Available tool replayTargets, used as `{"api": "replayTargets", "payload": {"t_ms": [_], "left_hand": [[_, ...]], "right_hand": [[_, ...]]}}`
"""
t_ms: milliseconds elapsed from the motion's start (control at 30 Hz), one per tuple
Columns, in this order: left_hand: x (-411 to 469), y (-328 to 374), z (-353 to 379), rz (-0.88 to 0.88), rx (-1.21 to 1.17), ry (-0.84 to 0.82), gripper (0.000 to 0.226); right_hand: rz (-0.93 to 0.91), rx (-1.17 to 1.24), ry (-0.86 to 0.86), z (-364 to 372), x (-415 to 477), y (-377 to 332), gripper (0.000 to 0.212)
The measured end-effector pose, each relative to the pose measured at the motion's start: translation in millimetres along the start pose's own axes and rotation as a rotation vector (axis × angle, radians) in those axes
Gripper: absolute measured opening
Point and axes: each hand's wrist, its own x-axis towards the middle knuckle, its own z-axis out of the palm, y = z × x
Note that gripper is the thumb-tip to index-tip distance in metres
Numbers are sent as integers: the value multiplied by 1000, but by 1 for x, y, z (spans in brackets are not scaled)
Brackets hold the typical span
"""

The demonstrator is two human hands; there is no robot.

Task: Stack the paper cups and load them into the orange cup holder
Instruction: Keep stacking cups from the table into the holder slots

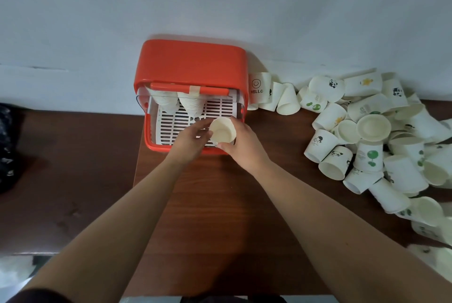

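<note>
The orange cup holder stands at the table's far edge against the wall, its front open onto a white slatted tray. Two stacks of paper cups stand at the back of that tray. Over the tray's front right part, both hands hold a stack of white paper cups with the mouth facing up. My right hand grips it from the right and below. My left hand holds its left side with fingers and thumb. A large pile of loose printed paper cups lies to the right.
The brown wooden table spreads out in front of the holder. Its left edge drops at about a third of the view, with a darker floor and a black object beyond. A white wall rises behind the holder.
</note>
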Motion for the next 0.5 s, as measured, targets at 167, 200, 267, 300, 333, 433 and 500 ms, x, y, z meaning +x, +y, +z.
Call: {"api": "replayTargets", "payload": {"t_ms": [167, 200, 267, 300, 333, 433, 500], "left_hand": [[-17, 10, 1, 7, 86, 181, 34], [-24, 14, 3, 19, 89, 205, 30], [-41, 24, 14, 51, 100, 195, 22], [-48, 31, 23, 68, 113, 168, 20], [-55, 39, 35, 83, 123, 127, 17], [-65, 69, 85, 128, 112, -12, 9], [-67, 94, 128, 146, 128, -88, 10]], "right_hand": [[8, 53, 57, -22, -28, 19, 55], [31, 35, 76, -32, -39, 28, 57], [68, -6, 112, -54, -64, 56, 57], [83, -21, 128, -67, -79, 74, 55], [99, -39, 144, -79, -93, 93, 53], [176, -104, 198, -116, -134, 156, 48], [219, -120, 262, -144, -157, 195, 46]]}}
